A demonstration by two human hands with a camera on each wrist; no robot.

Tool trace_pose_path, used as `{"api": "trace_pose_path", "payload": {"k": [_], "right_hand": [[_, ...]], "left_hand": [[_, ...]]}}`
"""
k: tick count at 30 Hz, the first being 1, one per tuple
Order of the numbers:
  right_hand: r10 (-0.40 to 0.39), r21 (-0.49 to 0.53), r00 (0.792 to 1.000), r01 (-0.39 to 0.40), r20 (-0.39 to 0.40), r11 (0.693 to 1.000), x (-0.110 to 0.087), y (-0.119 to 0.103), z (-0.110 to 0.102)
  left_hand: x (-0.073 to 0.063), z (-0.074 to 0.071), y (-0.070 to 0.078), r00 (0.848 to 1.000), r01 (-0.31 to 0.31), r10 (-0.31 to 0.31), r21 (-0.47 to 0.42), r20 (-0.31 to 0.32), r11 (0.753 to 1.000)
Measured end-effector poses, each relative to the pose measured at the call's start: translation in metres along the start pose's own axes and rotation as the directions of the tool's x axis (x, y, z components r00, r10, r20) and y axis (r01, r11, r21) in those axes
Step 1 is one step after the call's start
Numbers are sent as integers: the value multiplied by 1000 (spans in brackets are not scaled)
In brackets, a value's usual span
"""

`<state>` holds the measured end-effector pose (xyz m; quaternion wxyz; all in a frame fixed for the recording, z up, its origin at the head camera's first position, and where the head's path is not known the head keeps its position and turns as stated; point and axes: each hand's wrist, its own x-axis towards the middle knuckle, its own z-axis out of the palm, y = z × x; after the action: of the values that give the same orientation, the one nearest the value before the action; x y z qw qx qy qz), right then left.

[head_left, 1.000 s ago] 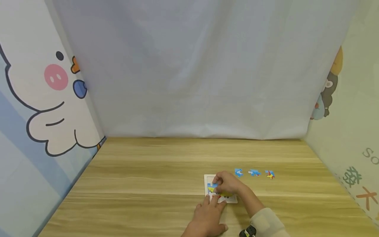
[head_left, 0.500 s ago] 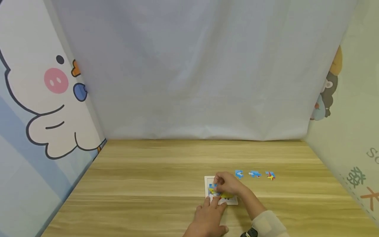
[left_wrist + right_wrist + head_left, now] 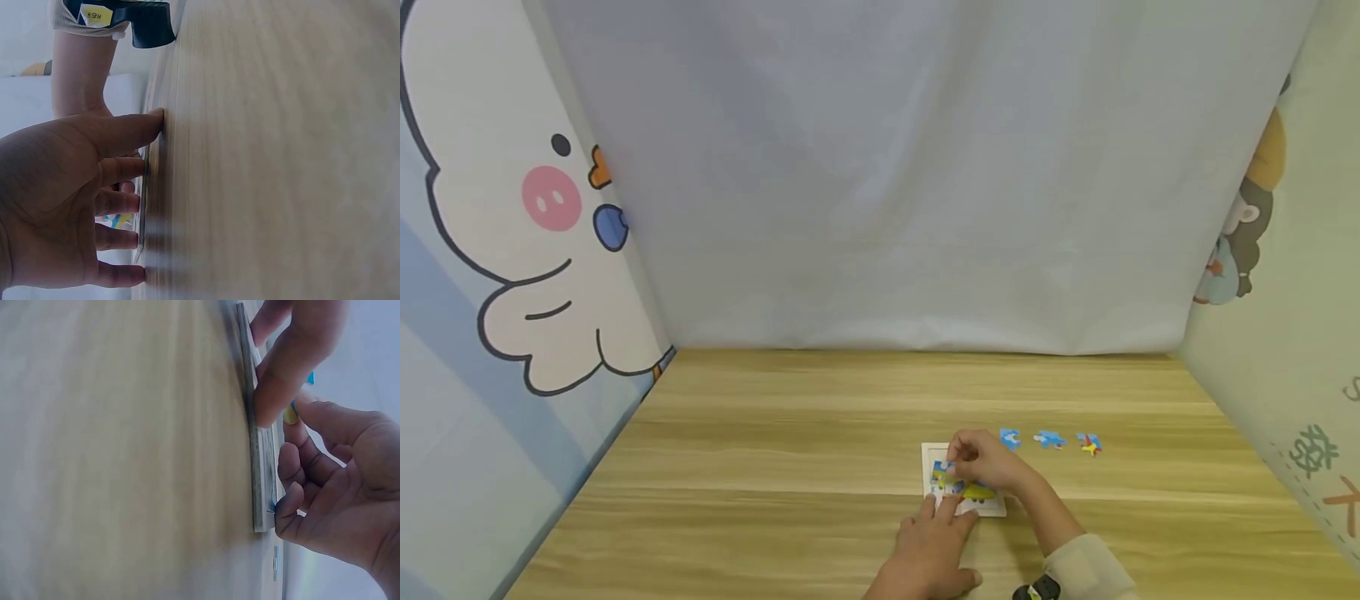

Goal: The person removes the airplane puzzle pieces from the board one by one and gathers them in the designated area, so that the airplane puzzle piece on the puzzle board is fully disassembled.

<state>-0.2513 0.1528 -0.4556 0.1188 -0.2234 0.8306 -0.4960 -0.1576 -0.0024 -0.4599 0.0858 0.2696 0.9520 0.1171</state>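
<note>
A small puzzle board (image 3: 927,452) with a white frame lies on the table, with yellow and blue picture parts inside it. My left hand (image 3: 928,550) reaches in from the near side with straight fingers, their tips resting on the board's near edge. Above the board, my right hand (image 3: 988,462) pinches a blue and yellow puzzle piece (image 3: 290,415) between thumb and index finger. Its other fingers are curled near the board in the right wrist view. The fingers cover part of the picture, and whether the held piece touches the board is unclear.
To the right of the board lie three loose puzzle pieces in a row: a blue one (image 3: 1010,438), a second blue one (image 3: 1049,439) and a blue, red and yellow one (image 3: 1089,443). A grey curtain (image 3: 880,208) hangs behind the wooden table (image 3: 760,433).
The right hand keeps its pinch on the puzzle piece and shifts it slightly over the board's left part. My left hand holds its place. The head view has moved a little.
</note>
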Motion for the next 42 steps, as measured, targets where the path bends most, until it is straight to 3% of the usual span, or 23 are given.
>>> {"api": "trace_pose_path", "payload": {"k": [10,21,31,42], "right_hand": [[23,-11,999,-24,-46,1000,-4,1,-1],[-1,-2,999,1,-36,1000,-16,0,-6],[-7,-50,996,2,-86,999,-29,3,-23],[80,10,990,-79,-114,997,-47,7,-40]], "left_hand": [[-3,-1,2,999,-4,5,25,-36,1000],[-3,-1,3,1000,7,-6,9,-30,1000],[-4,-3,3,999,10,-9,26,-42,1000],[-5,-1,5,997,9,-5,57,-72,998]]}}
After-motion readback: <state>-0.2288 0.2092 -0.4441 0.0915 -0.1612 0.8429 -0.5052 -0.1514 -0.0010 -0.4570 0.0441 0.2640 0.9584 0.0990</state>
